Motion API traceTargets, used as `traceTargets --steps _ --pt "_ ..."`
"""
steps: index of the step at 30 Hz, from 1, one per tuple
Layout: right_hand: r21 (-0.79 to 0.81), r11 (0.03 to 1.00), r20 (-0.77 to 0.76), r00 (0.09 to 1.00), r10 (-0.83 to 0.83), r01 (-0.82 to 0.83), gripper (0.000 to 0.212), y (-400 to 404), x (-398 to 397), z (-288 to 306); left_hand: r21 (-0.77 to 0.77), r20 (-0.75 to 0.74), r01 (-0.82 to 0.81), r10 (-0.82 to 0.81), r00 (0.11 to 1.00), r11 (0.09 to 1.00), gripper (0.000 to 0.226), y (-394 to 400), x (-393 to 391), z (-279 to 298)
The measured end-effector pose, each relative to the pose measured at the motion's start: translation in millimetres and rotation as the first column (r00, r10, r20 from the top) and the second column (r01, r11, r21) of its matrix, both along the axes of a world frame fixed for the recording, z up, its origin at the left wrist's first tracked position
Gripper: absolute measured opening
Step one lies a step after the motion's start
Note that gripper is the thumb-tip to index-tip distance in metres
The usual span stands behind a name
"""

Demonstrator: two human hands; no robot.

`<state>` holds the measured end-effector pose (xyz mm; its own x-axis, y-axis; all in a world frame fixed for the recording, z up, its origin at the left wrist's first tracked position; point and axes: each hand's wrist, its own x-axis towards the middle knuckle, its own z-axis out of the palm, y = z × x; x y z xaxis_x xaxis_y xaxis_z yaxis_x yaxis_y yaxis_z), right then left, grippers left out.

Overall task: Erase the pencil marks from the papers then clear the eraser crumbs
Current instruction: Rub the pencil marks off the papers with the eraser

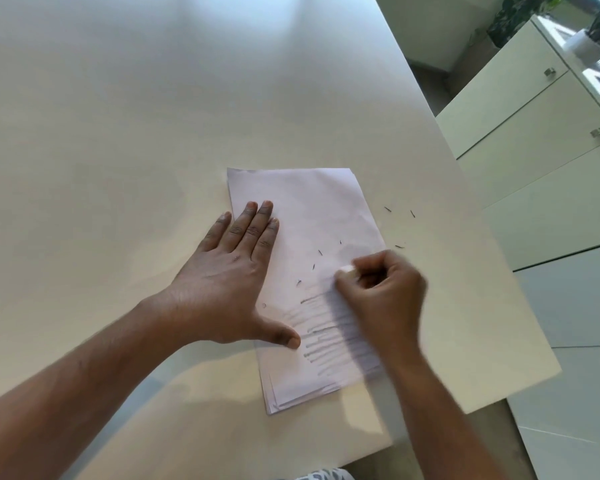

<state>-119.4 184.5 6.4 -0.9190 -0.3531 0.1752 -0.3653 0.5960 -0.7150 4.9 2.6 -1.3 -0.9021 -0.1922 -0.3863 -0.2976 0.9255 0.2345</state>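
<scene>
A small stack of white papers (312,216) lies on the white table (118,133). Grey pencil marks (321,336) cover the lower half of the top sheet. My left hand (232,275) lies flat on the stack's left edge, fingers straight, thumb spread toward the marks. My right hand (385,289), blurred by motion, is curled round a white eraser (347,269) whose tip pokes out above the marks. Dark eraser crumbs (314,266) lie scattered on the sheet, and a few more crumbs (399,246) sit on the table just right of it.
The table's right edge (478,209) runs diagonally close to the papers. Beyond it stands a white cabinet (534,140) with metal knobs, with potted plants (520,15) at the top right. Pale floor tiles show at the lower right.
</scene>
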Motion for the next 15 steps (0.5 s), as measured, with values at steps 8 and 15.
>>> traceTargets --steps 8,15 --pt "0.016 0.999 -0.040 0.998 -0.047 0.047 0.019 8.6 -18.7 1.6 0.010 0.001 -0.002 0.002 1.000 1.000 0.161 0.4 -0.4 0.3" --pt "-0.025 0.996 0.055 0.994 0.090 -0.089 0.016 -0.1 6.7 -4.4 0.007 0.003 0.001 -0.001 1.000 1.000 0.162 0.6 -1.5 0.0"
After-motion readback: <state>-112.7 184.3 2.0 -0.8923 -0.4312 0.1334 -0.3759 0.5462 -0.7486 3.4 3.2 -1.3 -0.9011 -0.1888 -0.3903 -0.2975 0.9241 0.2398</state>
